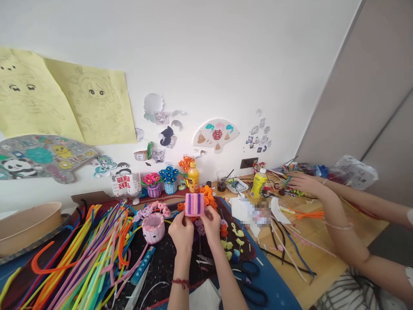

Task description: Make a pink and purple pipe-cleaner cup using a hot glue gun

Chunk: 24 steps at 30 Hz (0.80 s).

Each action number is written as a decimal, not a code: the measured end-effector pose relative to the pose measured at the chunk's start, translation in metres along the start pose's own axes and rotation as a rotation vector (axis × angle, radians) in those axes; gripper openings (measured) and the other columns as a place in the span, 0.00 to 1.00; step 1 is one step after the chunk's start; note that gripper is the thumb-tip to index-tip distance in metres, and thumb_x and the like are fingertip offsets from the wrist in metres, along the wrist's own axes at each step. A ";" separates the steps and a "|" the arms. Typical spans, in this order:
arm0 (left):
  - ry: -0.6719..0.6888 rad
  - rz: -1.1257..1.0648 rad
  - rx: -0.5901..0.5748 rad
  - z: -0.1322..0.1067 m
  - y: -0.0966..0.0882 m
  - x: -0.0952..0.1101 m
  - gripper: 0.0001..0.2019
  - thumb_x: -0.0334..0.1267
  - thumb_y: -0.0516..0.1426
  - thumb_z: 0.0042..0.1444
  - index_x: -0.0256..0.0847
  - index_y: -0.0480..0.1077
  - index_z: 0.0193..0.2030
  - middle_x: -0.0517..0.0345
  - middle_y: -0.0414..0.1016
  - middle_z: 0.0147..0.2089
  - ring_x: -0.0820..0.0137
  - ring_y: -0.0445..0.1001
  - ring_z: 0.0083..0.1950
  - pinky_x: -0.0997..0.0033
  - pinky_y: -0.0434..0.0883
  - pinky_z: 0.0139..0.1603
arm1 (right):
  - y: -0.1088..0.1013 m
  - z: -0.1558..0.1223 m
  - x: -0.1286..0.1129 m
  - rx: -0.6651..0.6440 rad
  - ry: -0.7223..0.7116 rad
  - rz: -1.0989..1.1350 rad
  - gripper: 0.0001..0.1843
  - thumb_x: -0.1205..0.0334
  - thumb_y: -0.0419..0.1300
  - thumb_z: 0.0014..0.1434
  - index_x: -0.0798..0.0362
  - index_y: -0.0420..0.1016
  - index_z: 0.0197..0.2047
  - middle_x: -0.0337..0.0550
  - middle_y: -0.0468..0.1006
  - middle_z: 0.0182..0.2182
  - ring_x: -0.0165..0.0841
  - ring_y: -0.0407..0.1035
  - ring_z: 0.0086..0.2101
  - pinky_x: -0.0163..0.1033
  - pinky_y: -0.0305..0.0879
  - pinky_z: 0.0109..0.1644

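Between my two hands is a small pink and purple striped pipe-cleaner pot (195, 204), raised over the dark mat. My left hand (181, 230) pinches its lower left edge, and my right hand (211, 224) pinches the lower right. Left of my hands sits a pink pipe-cleaner pot (153, 230) with black eyes, pink and lilac flowers (158, 211) behind it. Orange pipe-cleaner flowers (209, 197) lie just behind the held pot. Scissors with black handles (250, 286) rest to the right of my right forearm.
Loose colourful pipe cleaners (87, 258) spread across the left, near a blue-handled cutter (142, 265). Orange (193, 177) and yellow (258, 183) bottles stand toward the wall. On the right, another person's hand (303, 183) reaches over a wooden tabletop (322, 245) strewn with pipe cleaners.
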<state>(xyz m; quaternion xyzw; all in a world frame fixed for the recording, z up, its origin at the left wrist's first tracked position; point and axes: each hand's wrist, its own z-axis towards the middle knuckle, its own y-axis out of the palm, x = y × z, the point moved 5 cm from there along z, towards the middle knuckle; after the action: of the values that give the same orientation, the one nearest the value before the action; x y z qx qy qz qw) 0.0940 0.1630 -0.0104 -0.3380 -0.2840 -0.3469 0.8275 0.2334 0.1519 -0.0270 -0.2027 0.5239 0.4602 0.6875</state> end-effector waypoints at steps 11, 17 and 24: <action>0.013 -0.020 0.019 0.001 -0.005 0.003 0.14 0.35 0.50 0.53 0.37 0.78 0.32 0.48 0.80 0.27 0.62 0.77 0.27 0.69 0.69 0.31 | 0.002 0.000 -0.004 0.003 -0.044 -0.018 0.14 0.56 0.63 0.51 0.54 0.66 0.22 0.36 0.70 0.19 0.30 0.64 0.22 0.33 0.62 0.26; 0.046 -0.036 0.043 0.006 -0.014 0.014 0.15 0.36 0.50 0.52 0.36 0.77 0.31 0.47 0.81 0.28 0.62 0.77 0.27 0.69 0.70 0.31 | 0.004 -0.005 -0.019 0.020 -0.120 -0.076 0.09 0.59 0.61 0.53 0.54 0.70 0.25 0.40 0.74 0.22 0.33 0.67 0.23 0.34 0.65 0.28; 0.073 -0.005 0.024 0.011 -0.038 0.043 0.14 0.35 0.49 0.53 0.36 0.76 0.36 0.49 0.79 0.28 0.63 0.75 0.28 0.68 0.69 0.33 | 0.001 -0.016 -0.064 0.066 -0.227 -0.174 0.08 0.59 0.58 0.56 0.53 0.71 0.28 0.42 0.74 0.25 0.35 0.68 0.28 0.37 0.66 0.34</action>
<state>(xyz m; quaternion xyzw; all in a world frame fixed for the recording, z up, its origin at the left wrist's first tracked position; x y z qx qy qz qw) 0.0885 0.1345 0.0403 -0.3146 -0.2582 -0.3577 0.8405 0.2224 0.1130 0.0248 -0.1711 0.4381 0.4015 0.7859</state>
